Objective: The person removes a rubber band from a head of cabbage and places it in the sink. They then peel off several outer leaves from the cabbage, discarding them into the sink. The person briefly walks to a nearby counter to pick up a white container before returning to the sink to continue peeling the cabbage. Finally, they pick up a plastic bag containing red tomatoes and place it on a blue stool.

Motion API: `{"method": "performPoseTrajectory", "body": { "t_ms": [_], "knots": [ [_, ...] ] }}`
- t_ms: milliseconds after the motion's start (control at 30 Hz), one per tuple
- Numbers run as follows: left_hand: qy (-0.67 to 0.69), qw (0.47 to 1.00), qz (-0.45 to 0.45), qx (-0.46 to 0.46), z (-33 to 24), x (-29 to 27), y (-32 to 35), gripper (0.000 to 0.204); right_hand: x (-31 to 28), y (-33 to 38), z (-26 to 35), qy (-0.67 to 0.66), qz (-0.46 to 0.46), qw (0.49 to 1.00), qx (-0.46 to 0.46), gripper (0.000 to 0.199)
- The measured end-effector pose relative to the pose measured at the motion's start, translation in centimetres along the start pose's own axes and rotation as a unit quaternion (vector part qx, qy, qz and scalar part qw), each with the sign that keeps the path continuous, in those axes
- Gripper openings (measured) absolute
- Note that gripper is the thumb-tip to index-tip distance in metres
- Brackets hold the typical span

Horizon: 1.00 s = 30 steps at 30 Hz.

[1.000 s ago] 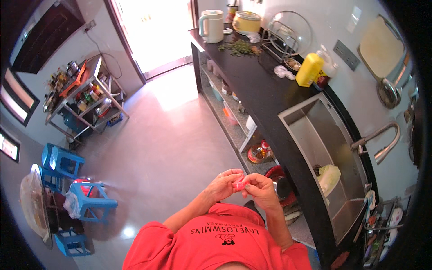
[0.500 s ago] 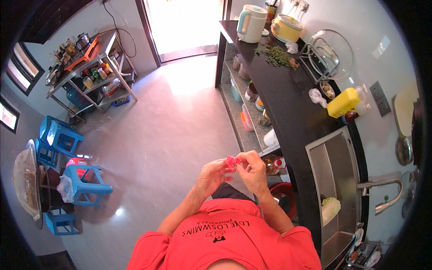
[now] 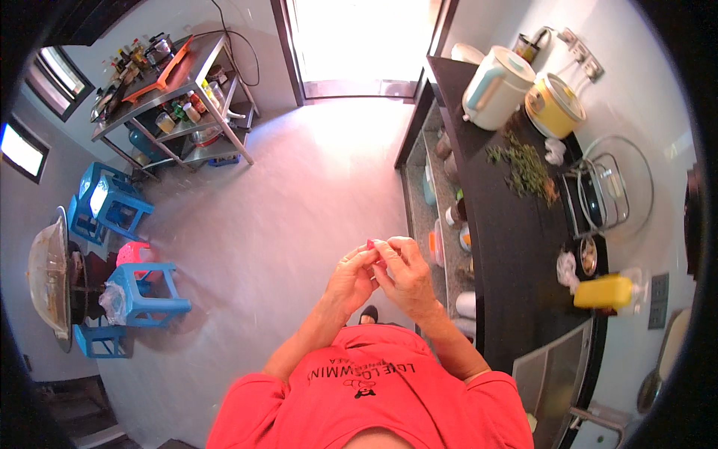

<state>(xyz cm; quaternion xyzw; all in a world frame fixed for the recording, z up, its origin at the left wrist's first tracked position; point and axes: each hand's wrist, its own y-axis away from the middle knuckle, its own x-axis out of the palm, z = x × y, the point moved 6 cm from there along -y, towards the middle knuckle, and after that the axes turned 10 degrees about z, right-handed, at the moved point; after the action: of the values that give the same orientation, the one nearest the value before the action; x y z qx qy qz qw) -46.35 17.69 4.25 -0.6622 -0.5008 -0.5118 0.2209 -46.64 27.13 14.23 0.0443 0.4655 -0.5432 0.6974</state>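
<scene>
Both hands are together in front of my red top, above the floor. Between their fingertips is a small, crinkled pink-red thing [image 3: 370, 245], mostly covered, so its kind cannot be made out. My left hand [image 3: 351, 280] pinches it from the left, thumb and fingers closed. From the right, my right hand [image 3: 407, 278] is closed on it too, thumb and forefinger meeting over it. Nearest to the right hand is the shelving under the black counter [image 3: 516, 254].
Along the counter stand a white kettle [image 3: 497, 88], a yellow cooker [image 3: 555, 106], green leafy stems [image 3: 523, 168], a wire rack [image 3: 591, 202] and a yellow bottle [image 3: 603, 292]. Blue stools [image 3: 153, 303] and a covered round table [image 3: 51, 280] are left. A metal shelf [image 3: 176, 97] stands far left.
My view has moved forward along the counter, so the sink has slid toward the lower edge. The fingers have closed further over the pink-red thing, and less of it shows.
</scene>
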Motion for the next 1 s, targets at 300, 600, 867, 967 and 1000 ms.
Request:
{"method": "performPoseTrajectory", "body": {
  "t_ms": [300, 600, 867, 967, 1000],
  "knots": [
    [0.005, 1.0, -0.006, -0.014, -13.4, -2.9, -11.1, 0.016, 5.9, -15.7, -6.3, -0.05, -0.064, 0.997, 0.011, 0.027],
    [-0.172, 0.979, 0.06, -0.09, -26.4, -5.1, -24.6, 0.019, 10.3, -29.3, -15.4, -0.306, -0.063, 0.935, 0.171, 0.017],
    [-0.296, 0.948, 0.091, -0.075, -32.2, -4.0, -39.9, 0.008, 9.8, -39.1, -25.0, -0.497, -0.108, 0.822, 0.257, 0.015],
    [-0.298, 0.947, 0.111, -0.036, -35.1, -2.0, -46.3, 0.009, 8.1, -44.2, -28.7, -0.224, -0.119, 0.947, 0.196, 0.025],
    [-0.275, 0.954, 0.117, -0.036, -35.9, -1.3, -48.6, 0.009, 7.4, -46.2, -29.7, -0.161, -0.114, 0.964, 0.178, 0.027]
  ]
}}
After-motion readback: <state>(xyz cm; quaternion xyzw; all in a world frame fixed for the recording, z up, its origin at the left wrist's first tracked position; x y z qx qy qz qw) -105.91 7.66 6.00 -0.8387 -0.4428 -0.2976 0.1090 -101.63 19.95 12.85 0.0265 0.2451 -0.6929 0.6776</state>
